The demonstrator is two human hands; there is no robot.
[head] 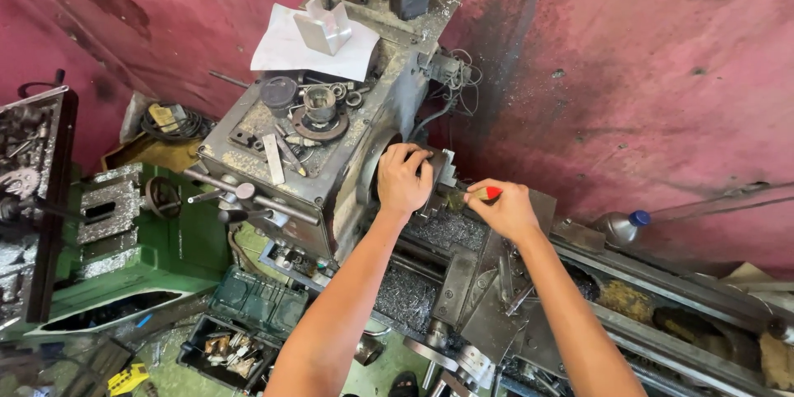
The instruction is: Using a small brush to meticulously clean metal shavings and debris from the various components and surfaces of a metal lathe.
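Left grip (403,180) clamped around the lathe chuck (438,175); right grip (510,210), just right of that chuck, pinching a red-tipped brush (488,193).

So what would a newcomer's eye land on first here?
The two bare arms reaching into the middle: the left hand grips the lathe chuck, and the right hand holds a red-tipped brush beside it. Next, the white paper on top of the grimy headstock, against the stained pink wall.
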